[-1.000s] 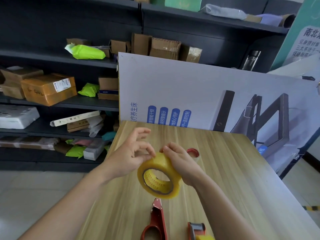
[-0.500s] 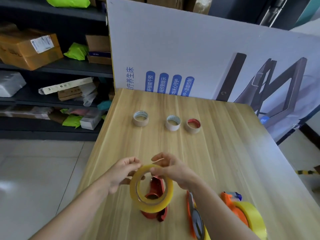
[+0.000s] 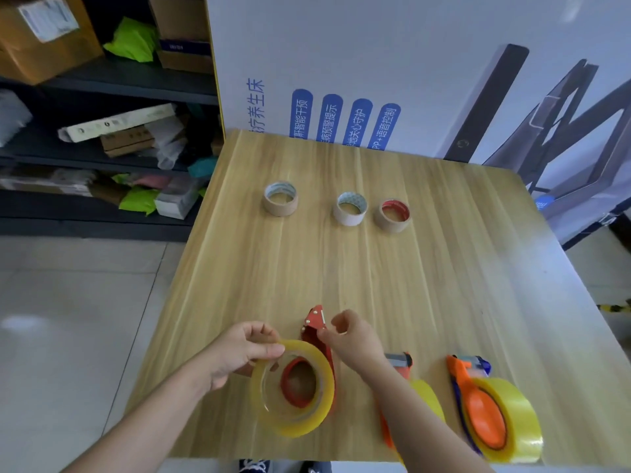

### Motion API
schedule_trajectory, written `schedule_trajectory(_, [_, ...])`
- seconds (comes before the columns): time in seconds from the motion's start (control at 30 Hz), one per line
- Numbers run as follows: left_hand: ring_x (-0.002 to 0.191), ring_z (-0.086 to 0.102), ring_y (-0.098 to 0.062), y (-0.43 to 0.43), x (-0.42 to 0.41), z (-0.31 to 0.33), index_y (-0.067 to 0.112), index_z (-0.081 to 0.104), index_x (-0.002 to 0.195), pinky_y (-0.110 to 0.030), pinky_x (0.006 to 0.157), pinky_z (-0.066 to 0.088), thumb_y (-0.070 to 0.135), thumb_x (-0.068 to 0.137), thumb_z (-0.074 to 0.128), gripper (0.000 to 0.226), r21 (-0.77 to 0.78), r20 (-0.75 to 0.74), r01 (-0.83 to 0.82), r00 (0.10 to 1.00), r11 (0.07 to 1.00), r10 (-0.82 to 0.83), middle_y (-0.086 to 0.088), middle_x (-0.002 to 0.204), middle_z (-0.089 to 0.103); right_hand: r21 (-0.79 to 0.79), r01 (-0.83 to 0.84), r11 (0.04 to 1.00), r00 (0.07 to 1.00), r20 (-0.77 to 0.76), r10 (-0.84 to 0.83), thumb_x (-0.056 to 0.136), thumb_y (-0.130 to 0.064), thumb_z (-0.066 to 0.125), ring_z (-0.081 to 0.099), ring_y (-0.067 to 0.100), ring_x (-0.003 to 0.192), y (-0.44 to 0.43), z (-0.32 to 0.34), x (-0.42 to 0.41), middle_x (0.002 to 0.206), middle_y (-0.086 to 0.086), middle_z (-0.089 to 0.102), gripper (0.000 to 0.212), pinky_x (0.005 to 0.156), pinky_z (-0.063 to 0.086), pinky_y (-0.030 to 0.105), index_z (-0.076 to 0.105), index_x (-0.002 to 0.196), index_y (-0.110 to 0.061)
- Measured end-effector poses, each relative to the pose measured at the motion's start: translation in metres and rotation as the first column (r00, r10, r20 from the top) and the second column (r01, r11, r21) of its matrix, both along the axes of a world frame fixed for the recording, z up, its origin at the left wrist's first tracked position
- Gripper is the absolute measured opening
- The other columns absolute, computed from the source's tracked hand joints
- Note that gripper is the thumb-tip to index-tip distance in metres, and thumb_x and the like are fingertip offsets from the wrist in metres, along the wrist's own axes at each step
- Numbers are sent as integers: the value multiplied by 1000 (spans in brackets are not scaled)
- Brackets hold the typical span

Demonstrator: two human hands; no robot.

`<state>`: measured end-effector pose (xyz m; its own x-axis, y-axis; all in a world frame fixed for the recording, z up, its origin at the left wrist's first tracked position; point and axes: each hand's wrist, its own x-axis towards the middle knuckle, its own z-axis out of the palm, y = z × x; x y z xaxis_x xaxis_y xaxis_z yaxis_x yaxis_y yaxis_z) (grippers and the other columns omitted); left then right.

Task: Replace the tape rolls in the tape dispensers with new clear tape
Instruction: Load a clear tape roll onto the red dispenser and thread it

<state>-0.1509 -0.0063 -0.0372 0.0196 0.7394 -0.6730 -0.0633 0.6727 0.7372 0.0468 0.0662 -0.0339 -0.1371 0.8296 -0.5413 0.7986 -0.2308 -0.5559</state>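
At the table's near edge the left hand [image 3: 244, 351] pinches the top rim of a clear tape roll [image 3: 293, 390], thumb over the outer face and fingers behind, holding it upright over a red dispenser [image 3: 316, 356] that lies on the table [image 3: 426, 285]. The dispenser's red hub shows through the roll's opening. The right hand [image 3: 355, 337] is just beside the roll, thumb and forefinger pressed together near the dispenser's head — whether a tape end sits between them cannot be told.

To the right, partly hidden under the right forearm, lies a second dispenser [image 3: 403, 363] with a yellowish roll on it, and further right a third, orange one [image 3: 485, 404], also loaded with a roll of clear tape.

The table is pale wood grain, bare across its middle. Towards its far side three small rolls stand in a row: a brown one [image 3: 280, 199] on the left, well apart from a white one [image 3: 351, 208] and a red-cored one [image 3: 392, 215], which sit close together.

Behind the table leans a large white printed board [image 3: 392, 56] with blue labels and a dark frame drawing. To the left stand dark shelves [image 3: 129, 83] crowded with cardboard boxes, green bags and wrapped parcels — below them, a floor [image 3: 68, 319] of light grey tiles.
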Motion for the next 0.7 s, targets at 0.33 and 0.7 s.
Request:
schedule_trajectory(0.33, [71,60,-15,16,12,-30,14,65,83,-24,61,44,12,73,81,19,-40,-117,-5,993,999,1,-9,88,67,14,-250,968,953,179,244,95,-29,51,55,20,77,-3,-26,6,86,4,68,20,60,42,28,66,93,-17])
schedule_trajectory(0.7, [61,61,-12,40,7,-30,14,66,83,-22,55,44,14,73,81,18,-85,-182,161,968,983,-174,0,74,68,43,-437,899,868,282,408,100,-33,41,62,28,98,2,-29,14,106,5,69,26,69,46,33,62,112,-21])
